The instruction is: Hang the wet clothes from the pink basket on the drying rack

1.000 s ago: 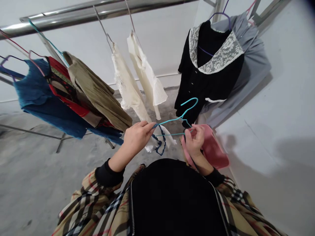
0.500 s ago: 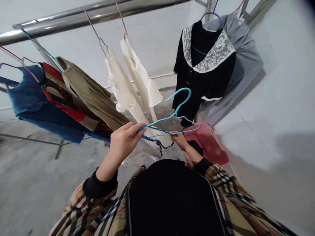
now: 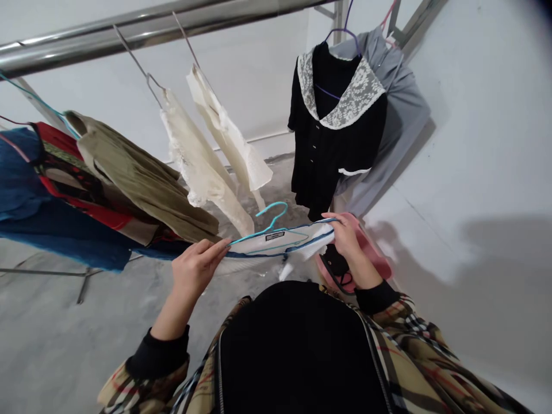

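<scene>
A white garment (image 3: 259, 263) with a dark blue edge along its opening is stretched between my hands. My left hand (image 3: 199, 265) pinches the left end of that edge, close to one arm of a turquoise hanger (image 3: 276, 217). My right hand (image 3: 344, 238) grips the right end of the edge. The hanger's hook stands up above the opening, and its lower part lies inside the garment, seen through or against the pale cloth. A small black label shows on the inner back. The garment's lower part hangs down, mostly hidden.
A metal rail (image 3: 159, 35) crosses the top. From it hang a blue garment (image 3: 56, 224), a red patterned one, an olive one (image 3: 125, 172), two cream pieces (image 3: 202, 167) and a black top with lace collar (image 3: 319, 155). A pink basin (image 3: 373, 253) holding dark items stands at right.
My hands have moved apart and stretched the blue-edged opening wide. The hanger has dropped into the garment, leaving mainly its hook and upper arm exposed. The view has shifted right.
</scene>
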